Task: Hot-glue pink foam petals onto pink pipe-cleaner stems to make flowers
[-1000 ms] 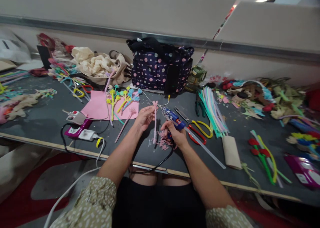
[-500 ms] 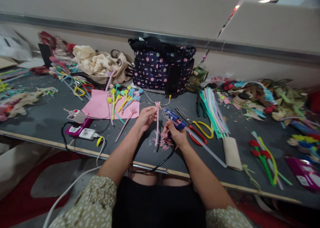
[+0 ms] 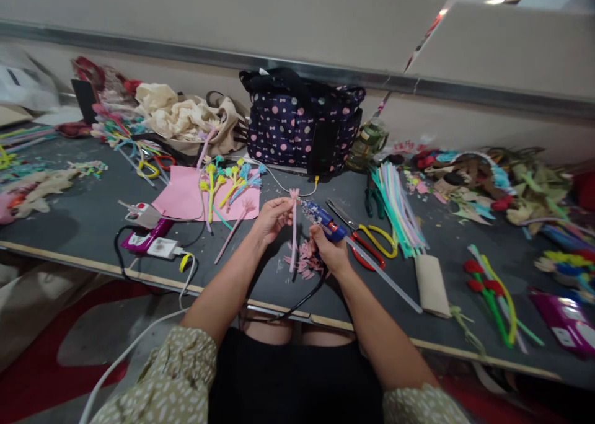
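Barely shifting since before, left hand pinched the pink flower stem upright while I kept right hand gripping the glue gun, nozzle near its head.

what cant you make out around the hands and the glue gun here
- Head view: the glue gun grip is hidden inside the right hand.
- Whether its nozzle touches the pink stem held by the left hand: too small to tell.
- Pink scraps: blurred, partly behind the right hand.
- Black cord drops behind the table edge.
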`<act>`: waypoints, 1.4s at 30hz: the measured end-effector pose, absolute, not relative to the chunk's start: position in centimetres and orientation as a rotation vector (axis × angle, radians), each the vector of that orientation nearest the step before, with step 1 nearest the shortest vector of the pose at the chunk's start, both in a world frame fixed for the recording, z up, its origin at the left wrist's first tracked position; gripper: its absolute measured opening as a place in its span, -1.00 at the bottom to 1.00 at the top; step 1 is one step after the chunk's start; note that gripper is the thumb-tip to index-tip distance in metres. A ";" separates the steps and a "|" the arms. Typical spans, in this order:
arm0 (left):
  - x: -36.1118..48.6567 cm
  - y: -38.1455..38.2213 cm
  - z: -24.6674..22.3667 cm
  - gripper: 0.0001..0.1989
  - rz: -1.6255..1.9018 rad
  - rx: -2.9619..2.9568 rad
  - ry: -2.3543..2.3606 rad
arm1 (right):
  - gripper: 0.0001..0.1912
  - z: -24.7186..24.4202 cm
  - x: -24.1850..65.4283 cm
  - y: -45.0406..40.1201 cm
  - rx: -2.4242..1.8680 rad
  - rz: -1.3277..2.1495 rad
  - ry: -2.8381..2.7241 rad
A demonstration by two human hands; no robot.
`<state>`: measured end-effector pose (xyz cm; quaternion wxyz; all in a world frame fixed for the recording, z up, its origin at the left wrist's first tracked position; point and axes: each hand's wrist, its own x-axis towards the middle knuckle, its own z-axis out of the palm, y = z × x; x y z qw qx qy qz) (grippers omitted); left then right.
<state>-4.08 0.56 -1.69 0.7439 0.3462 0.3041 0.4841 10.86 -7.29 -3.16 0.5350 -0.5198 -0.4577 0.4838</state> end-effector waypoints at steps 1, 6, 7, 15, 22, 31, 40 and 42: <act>-4.1 0.5 -1.6 -0.71 1.059 0.761 0.664 | -0.50 -3.2 10.9 -7.3 -1.232 1.157 -1.091; -4.1 0.5 -1.5 -0.72 1.063 0.767 0.655 | -0.51 -3.3 10.9 -7.1 -1.245 1.132 -1.088; -4.1 0.5 -1.5 -0.72 1.065 0.766 0.654 | -0.51 -3.3 10.9 -7.1 -1.246 1.132 -1.091; -4.1 0.5 -1.6 -0.73 1.075 0.748 0.660 | -0.49 -2.8 10.8 -7.3 -1.260 1.170 -1.120; -4.1 0.5 -1.5 -0.73 1.078 0.749 0.650 | -0.52 -2.7 10.8 -7.5 -1.290 1.200 -1.118; -4.1 0.6 -1.6 -0.73 1.093 0.744 0.654 | -0.54 -3.2 10.9 -7.4 -1.307 1.175 -1.137; -4.1 0.6 -1.9 -0.73 1.133 0.770 0.694 | -0.50 -2.5 10.8 -7.5 -1.310 1.146 -1.191; -4.1 0.7 -1.9 -0.73 1.142 0.780 0.699 | -0.49 -2.3 10.8 -7.5 -1.319 1.154 -1.183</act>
